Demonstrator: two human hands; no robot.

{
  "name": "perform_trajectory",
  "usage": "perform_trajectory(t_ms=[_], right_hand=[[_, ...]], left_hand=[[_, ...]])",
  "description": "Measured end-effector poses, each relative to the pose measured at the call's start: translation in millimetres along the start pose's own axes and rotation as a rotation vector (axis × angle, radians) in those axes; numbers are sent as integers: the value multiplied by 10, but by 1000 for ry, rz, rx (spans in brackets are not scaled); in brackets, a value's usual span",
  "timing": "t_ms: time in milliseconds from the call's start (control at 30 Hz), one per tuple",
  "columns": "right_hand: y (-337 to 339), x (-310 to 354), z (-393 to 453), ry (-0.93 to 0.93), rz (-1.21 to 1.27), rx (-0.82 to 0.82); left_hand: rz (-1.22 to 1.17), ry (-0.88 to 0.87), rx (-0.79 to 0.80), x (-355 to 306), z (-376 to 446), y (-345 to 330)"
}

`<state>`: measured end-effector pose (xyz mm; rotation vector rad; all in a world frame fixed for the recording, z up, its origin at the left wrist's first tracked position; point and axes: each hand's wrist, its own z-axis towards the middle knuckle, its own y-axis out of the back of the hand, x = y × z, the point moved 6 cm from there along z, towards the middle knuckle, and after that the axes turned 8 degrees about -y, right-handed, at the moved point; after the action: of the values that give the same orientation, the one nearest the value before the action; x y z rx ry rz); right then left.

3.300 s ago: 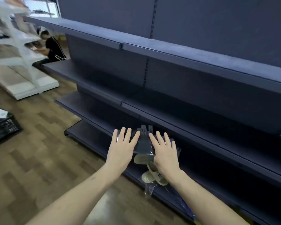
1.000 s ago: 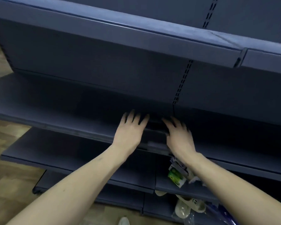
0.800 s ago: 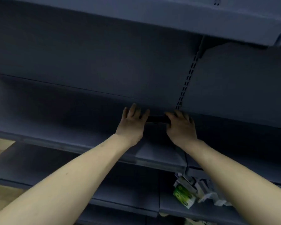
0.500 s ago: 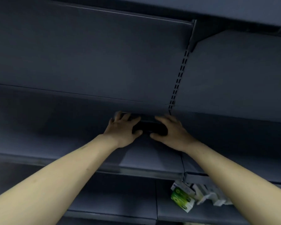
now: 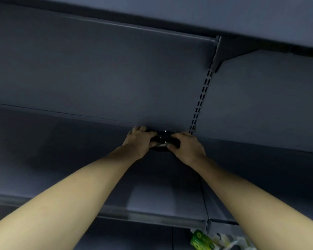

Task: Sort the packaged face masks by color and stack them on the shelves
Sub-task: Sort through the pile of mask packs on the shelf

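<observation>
I have both hands, left and right, gripping dark masks at the shelf back; next I'd judge: release, withdraw.

Shop aisle, dark gondola shelving, slotted upright, packaged goods below

We cannot make out the colour or print of the dark packet, since the left hand and right hand cover most of it in deep shadow. The green-and-white packs on the lower shelf are cut off by the bottom edge and blurred. Both forearms run out of frame.
</observation>
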<state>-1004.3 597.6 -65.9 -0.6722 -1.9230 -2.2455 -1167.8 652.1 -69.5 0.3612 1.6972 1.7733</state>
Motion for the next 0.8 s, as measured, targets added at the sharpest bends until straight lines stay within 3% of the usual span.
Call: perform_trajectory(t_ms=[267,567,700,800], right_hand=[[12,23,-120,60,-12,42],[-29,219,-118,132,-82,-57],[-153,226,-171,112,-252,71],[-51,252,-364,108,-245,83]], left_hand=[[95,-50,117,17,-79,30],[79,-116,-65,-142,-35,-41],[86,-24,63,-234,-151,-65],[107,40,127,-282,-338,12]])
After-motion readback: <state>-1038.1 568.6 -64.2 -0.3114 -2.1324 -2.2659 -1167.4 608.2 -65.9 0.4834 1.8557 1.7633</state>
